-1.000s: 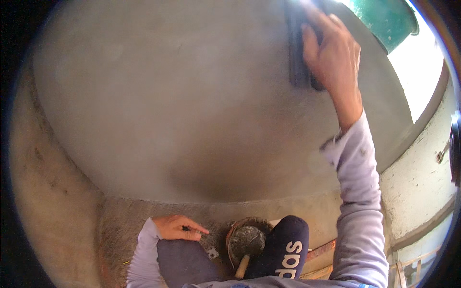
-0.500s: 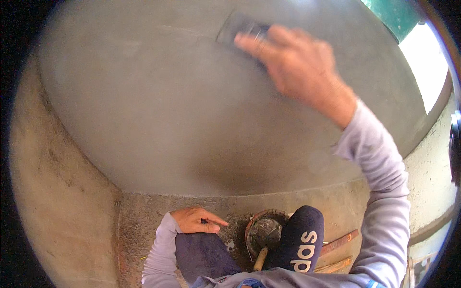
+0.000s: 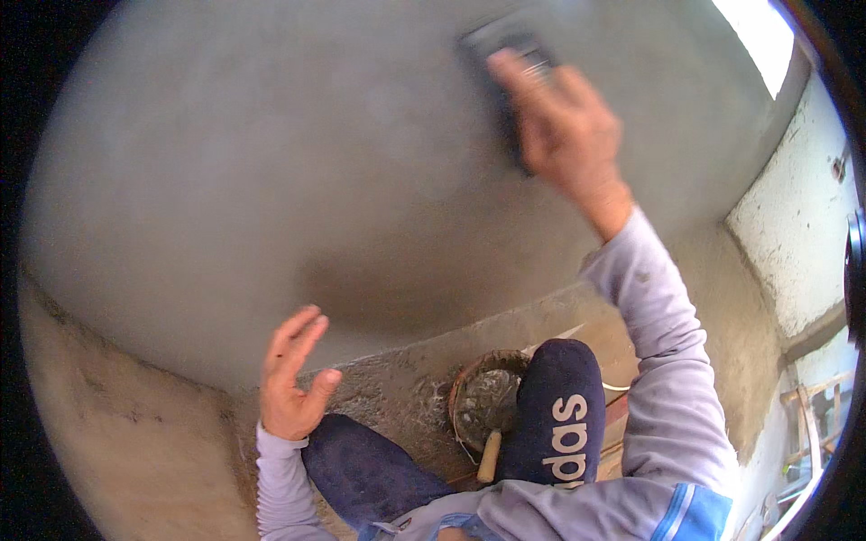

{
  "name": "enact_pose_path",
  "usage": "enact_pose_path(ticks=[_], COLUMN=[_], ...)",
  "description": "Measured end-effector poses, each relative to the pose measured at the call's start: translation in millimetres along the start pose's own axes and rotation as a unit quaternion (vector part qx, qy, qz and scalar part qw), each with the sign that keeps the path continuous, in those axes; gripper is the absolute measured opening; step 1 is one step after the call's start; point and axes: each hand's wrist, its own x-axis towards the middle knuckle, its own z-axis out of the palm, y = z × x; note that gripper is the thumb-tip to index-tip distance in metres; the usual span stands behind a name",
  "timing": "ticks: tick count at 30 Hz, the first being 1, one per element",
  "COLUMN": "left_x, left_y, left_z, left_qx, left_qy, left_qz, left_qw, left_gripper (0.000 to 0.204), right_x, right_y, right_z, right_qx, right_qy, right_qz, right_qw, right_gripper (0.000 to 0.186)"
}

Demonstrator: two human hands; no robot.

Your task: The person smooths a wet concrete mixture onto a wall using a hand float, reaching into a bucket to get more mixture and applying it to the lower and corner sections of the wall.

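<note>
At the far left of the frame a rough, sandy-coloured wall surface [image 3: 108, 451] runs down into the lower left corner, meeting the smooth grey plastered wall [image 3: 271, 180] that fills most of the upper half of the picture. Lower centre-left, the left hand [image 3: 293, 379] is raised with palm open and fingers spread, holding nothing and hovering just in front of the foot of the grey wall. Below it, dark blue trouser legs [image 3: 361, 469] bend into the bottom of the frame. Between the knees, at lower centre, a round pan [image 3: 487, 397] with wet grey mortar stands on the rough floor, and a wooden handle [image 3: 488, 456] leans at its near edge. To the right of the pan a knee shows white print on the dark cloth. In the upper centre-right, the right hand [image 3: 564, 135] is closed around a dark float [image 3: 505, 63], pressing it flat against the grey wall; the tool is motion-blurred. At the right edge stands a whitish, rough wall [image 3: 794, 243].
</note>
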Motion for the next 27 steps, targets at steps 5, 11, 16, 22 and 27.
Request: enact_pose_path(ticks=[5, 11, 16, 22, 27], left_x=[54, 164, 189, 211, 218], left_y=[54, 58, 84, 73, 69], left_z=[-34, -1, 1, 5, 16], left_qx=[0.291, 0.478, 0.559, 0.569, 0.590], left_qy=[0.051, 0.115, 0.137, 0.174, 0.167], left_qz=[0.137, 0.200, 0.195, 0.223, 0.195], left_qw=[0.946, 0.847, 0.794, 0.772, 0.765], left_gripper=[0.069, 0.078, 0.078, 0.074, 0.072], right_x=[41, 2, 10, 23, -13], right_y=[56, -73, 81, 120, 66], right_z=[-49, -13, -47, -68, -31], right_qx=[0.012, 0.108, 0.000, -0.036, -0.012], right_qy=[0.236, -0.032, 0.112, 0.212, 0.108], right_qz=[0.183, -0.023, 0.064, 0.326, 0.082], right_qw=[0.954, 0.993, 0.992, 0.921, 0.991], right_gripper=[0.041, 0.040, 0.034, 0.028, 0.032])
